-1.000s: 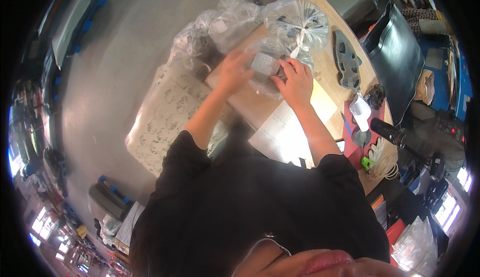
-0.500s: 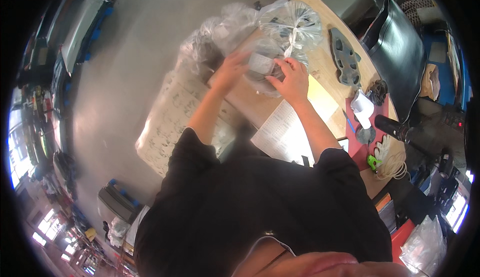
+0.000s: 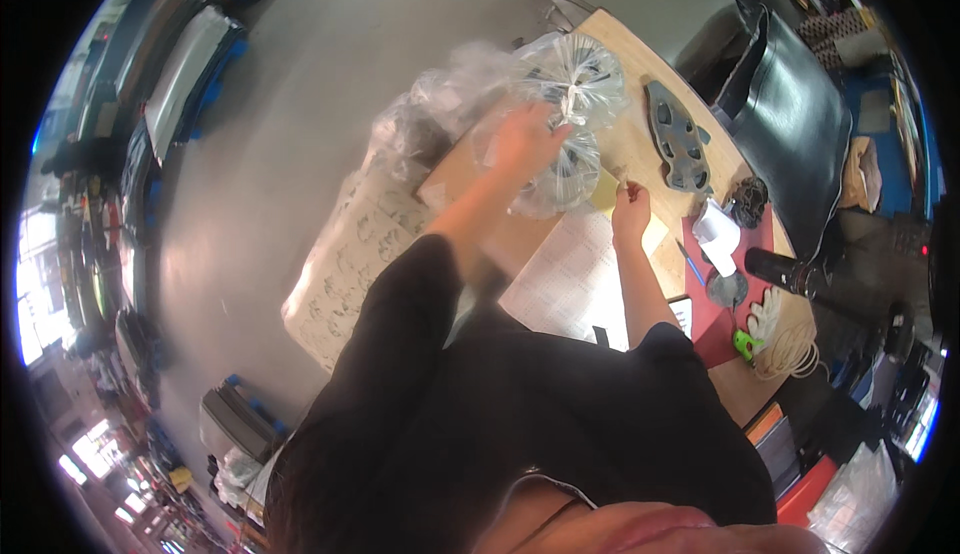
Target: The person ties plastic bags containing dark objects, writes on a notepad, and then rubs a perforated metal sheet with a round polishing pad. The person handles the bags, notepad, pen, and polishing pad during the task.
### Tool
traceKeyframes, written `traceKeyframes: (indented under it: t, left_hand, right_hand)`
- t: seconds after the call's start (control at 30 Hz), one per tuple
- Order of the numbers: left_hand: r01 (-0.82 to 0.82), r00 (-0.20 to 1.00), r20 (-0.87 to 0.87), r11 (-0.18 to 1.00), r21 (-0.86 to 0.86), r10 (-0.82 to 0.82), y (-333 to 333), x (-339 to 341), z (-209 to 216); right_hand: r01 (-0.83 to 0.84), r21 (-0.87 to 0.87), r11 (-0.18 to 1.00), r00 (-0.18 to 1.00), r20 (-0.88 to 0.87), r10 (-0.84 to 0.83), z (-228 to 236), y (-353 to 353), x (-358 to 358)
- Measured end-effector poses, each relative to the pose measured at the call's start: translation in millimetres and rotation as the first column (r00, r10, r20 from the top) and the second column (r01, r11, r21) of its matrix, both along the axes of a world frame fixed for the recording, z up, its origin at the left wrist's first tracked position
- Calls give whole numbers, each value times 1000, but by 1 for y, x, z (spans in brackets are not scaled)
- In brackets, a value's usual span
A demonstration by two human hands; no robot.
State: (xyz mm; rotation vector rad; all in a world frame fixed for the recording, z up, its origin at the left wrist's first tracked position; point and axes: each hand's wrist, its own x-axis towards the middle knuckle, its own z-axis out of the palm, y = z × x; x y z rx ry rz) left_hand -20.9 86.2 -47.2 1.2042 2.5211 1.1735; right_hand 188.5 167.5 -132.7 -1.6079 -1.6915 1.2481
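Observation:
Two knotted clear plastic bags with dark parts inside sit on the wooden table: the far bag (image 3: pixel 585 66) and the near bag (image 3: pixel 568 179). My left hand (image 3: pixel 527 141) lies over the left side of the near bag, close to the white knot. It is somewhat blurred, but its fingers look stretched out. To the right of that bag, above the yellow sheet (image 3: pixel 606 194), my right hand (image 3: pixel 631 209) has its fingertips pinched together. Whatever they hold, if anything, is too small to name. A printed paper sheet (image 3: pixel 560 274) lies under the right forearm.
A grey part with several openings (image 3: pixel 678 139) lies on the table's right side. Nearby are a white roll (image 3: pixel 718 234), a blue pen (image 3: pixel 692 264), a black cylinder (image 3: pixel 778 270), gloves (image 3: pixel 765 316) and coiled cord (image 3: pixel 788 342). Crumpled clear plastic (image 3: pixel 405 139) lies left.
My left hand has moved right onto the near bag. My right hand has left the bag, drawn back toward me and pinched its fingers. The small whitish label on the bag no longer shows.

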Motion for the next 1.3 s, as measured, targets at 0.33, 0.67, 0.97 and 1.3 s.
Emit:
traceKeyframes:
  t: [0.33,0.67,0.97,1.3]
  left_hand:
    - [194,931,365,845,-498,1,74,-22,2]
    - [65,488,873,997,-39,2,72,-21,-12]
    - [-262,259,963,955,140,-70,26,-41,47]
    - [-291,494,861,909,297,-123,-78,-164,151]
  right_hand:
    - [-205,81,975,973,126,194,-35,-5,30]
    - [-335,200,921,905,341,255,-50,4,17]
    - [-414,352,839,866,437,244,-71,42,-41]
    - [-531,558,638,828,502,250,-68,79,-117]
